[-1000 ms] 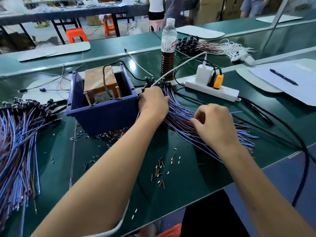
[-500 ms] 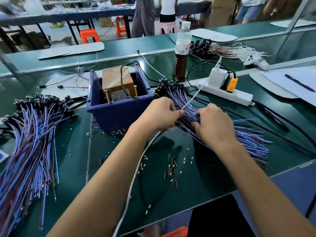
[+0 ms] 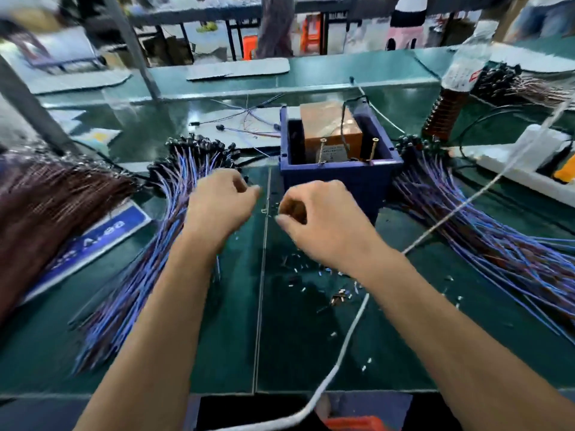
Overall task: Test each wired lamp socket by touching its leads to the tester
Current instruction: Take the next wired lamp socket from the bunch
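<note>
The tester (image 3: 333,132), a copper-wrapped transformer with two upright screws, sits in a blue box (image 3: 339,178) at the centre. A fanned bundle of blue and brown wired sockets (image 3: 174,194) lies left of the box, and another bundle (image 3: 466,225) lies to its right. My left hand (image 3: 221,203) and my right hand (image 3: 314,219) hover close together just in front of the box, between the two bundles. Both have curled fingers with thumb against fingertips. Through the motion blur no wire or socket shows in either hand.
A dark brown wire bundle (image 3: 53,206) lies far left over a blue sign (image 3: 93,244). A bottle (image 3: 448,107) and a white power strip (image 3: 516,169) stand at the right. A white cable (image 3: 342,353) crosses the green table (image 3: 289,353) among wire offcuts (image 3: 339,297).
Both hands have left the right-hand bundle and moved left to the spot in front of the blue box. The view has swung left, bringing the left bundle nearer the centre.
</note>
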Tool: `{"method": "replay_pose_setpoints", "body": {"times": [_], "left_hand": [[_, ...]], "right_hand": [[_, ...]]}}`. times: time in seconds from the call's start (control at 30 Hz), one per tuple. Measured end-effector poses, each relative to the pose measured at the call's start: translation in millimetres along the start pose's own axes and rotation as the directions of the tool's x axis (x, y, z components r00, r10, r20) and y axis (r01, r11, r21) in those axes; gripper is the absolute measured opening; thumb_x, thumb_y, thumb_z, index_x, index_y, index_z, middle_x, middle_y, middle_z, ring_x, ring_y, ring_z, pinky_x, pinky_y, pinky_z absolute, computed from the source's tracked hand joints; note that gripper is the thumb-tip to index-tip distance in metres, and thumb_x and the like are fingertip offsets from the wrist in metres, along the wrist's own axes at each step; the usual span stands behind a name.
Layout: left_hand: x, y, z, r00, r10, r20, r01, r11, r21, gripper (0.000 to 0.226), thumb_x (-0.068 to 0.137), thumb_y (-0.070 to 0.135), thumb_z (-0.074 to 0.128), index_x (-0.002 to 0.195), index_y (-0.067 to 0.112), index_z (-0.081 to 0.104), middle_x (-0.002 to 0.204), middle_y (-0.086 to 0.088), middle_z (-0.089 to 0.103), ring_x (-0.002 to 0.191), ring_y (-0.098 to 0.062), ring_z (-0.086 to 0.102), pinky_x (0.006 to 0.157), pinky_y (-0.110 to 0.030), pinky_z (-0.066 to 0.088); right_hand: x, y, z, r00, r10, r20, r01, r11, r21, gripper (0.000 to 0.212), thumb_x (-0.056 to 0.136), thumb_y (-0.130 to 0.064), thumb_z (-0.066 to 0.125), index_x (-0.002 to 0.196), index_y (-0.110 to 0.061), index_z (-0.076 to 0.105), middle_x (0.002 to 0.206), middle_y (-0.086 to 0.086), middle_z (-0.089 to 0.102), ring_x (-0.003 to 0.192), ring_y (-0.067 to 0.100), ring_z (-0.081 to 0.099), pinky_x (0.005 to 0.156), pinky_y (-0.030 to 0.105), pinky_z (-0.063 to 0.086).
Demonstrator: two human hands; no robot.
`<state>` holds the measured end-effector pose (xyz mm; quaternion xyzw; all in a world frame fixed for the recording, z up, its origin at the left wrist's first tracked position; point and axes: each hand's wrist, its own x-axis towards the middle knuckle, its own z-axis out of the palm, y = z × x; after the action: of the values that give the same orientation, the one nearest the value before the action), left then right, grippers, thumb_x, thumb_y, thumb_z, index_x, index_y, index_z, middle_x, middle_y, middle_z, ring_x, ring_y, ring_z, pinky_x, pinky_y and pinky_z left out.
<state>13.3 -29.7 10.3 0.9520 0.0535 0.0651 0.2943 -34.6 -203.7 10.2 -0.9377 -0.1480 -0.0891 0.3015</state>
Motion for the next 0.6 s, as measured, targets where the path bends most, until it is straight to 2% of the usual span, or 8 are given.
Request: {"method": "replay_pose_setpoints", "body": {"times": [0.07,0.13,0.2,0.27,0.37,0.47,0.6], "left_hand": [[9,-20,-3,0.973,0.004,-0.229,0.056,0.966,0.252,0.022,0.091,0.036,0.071,0.092,0.015,0.067,0.093,-0.010,0.069,0.096,-0.032,0.063,0.082,-0.038,0.049],[18,-30,-1,0.959,0.048,-0.279,0.080,0.900,0.430,0.030,0.088,0.038,0.076,0.106,0.016,0.068,0.111,-0.016,0.063,0.113,-0.037,0.054,0.092,-0.044,0.045],[28,-33,1,0.957,0.091,-0.275,0.073,0.842,0.534,0.034,0.086,0.036,0.078,0.114,0.019,0.068,0.122,-0.017,0.052,0.121,-0.038,0.044,0.098,-0.042,0.041],[39,-31,1,0.958,0.106,-0.268,0.066,0.823,0.565,0.030,0.087,0.028,0.078,0.115,0.021,0.070,0.131,-0.017,0.043,0.128,-0.039,0.037,0.102,-0.043,0.039],[53,-29,2,0.969,0.130,-0.211,0.024,0.797,0.603,0.021,0.088,0.022,0.076,0.108,0.019,0.077,0.138,-0.016,0.039,0.133,-0.039,0.033,0.107,-0.042,0.036],[62,-32,2,0.965,0.138,-0.222,0.026,0.795,0.606,0.018,0.088,0.019,0.074,0.106,0.016,0.078,0.132,-0.015,0.045,0.130,-0.038,0.036,0.105,-0.040,0.037],[64,-36,-1,0.952,0.160,-0.260,-0.004,0.859,0.513,0.023,0.091,0.030,0.075,0.106,0.013,0.075,0.119,-0.017,0.056,0.123,-0.038,0.041,0.101,-0.042,0.043]], "right_hand": [[19,-18,31,0.987,-0.004,0.163,0.002,1.000,0.010,0.010,0.092,-0.025,0.070,0.093,-0.016,0.075,0.090,0.008,0.073,0.086,0.032,0.069,0.080,0.041,0.059],[34,-32,58,0.959,0.031,0.282,-0.033,0.999,0.002,0.014,0.091,-0.016,0.066,0.102,-0.011,0.072,0.101,0.016,0.072,0.096,0.038,0.069,0.083,0.037,0.058],[46,-42,76,0.939,0.084,0.334,-0.079,0.996,-0.028,0.021,0.093,-0.013,0.062,0.112,-0.007,0.067,0.112,0.021,0.069,0.104,0.040,0.068,0.077,0.031,0.050],[55,-47,84,0.935,0.100,0.342,-0.069,0.992,-0.103,0.026,0.097,-0.015,0.058,0.121,-0.007,0.063,0.117,0.021,0.068,0.110,0.041,0.066,0.076,0.033,0.045],[63,-52,88,0.934,0.102,0.343,-0.036,0.981,-0.193,0.030,0.099,-0.014,0.055,0.127,-0.008,0.063,0.121,0.017,0.068,0.116,0.039,0.065,0.085,0.036,0.051],[64,-52,89,0.924,0.117,0.363,-0.047,0.980,-0.195,0.030,0.098,-0.016,0.054,0.126,-0.010,0.062,0.121,0.018,0.068,0.116,0.040,0.064,0.083,0.036,0.050],[58,-48,87,0.926,0.119,0.357,-0.091,0.991,-0.095,0.021,0.097,-0.018,0.056,0.116,-0.013,0.061,0.113,0.020,0.067,0.105,0.042,0.064,0.075,0.034,0.044]]}}
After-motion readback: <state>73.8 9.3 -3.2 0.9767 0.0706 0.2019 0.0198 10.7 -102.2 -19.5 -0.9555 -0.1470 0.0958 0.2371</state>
